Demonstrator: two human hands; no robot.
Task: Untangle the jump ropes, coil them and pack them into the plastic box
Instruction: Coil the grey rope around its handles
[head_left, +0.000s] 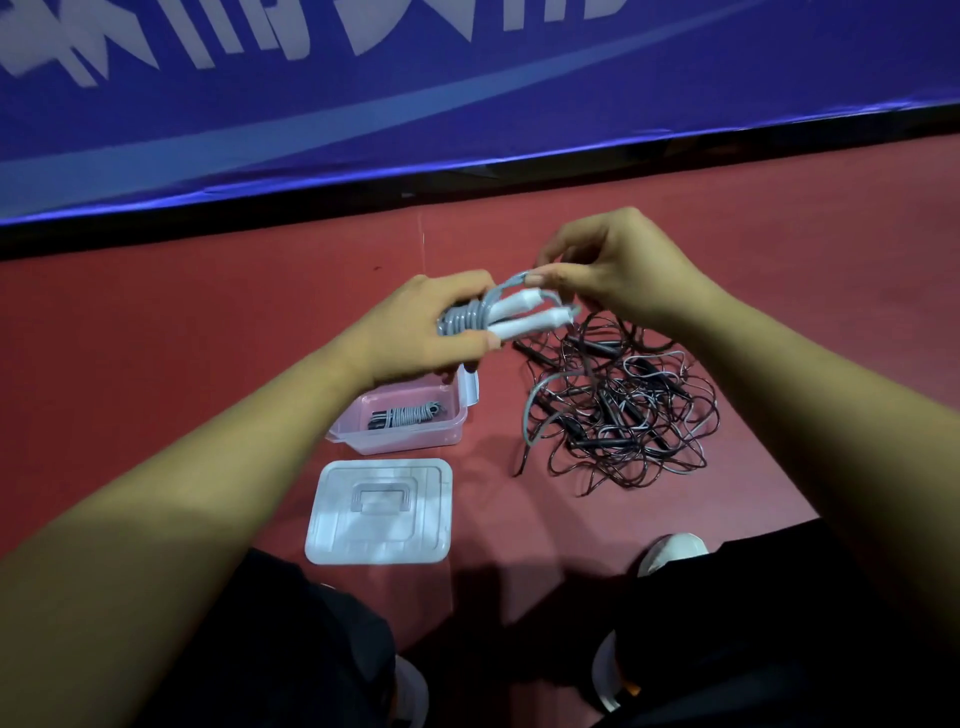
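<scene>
1. Most of the work is left: the tangled pile of jump ropes (618, 405) lies on the red floor (208, 322), right of centre.
2. The plastic box (410, 434) at centre holds one coiled rope (408, 414); its lid (379, 512) lies just below it.
3. My left hand (415, 327) is closed around a grey coil with white handles (519, 317).
4. My right hand (618, 270) pinches that rope's loose end, apparently finishing the wrap.

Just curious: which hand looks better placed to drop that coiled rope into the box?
Probably the left hand: it grips the coiled rope and hovers just above the box; the right hand only pinches the rope's end.
</scene>
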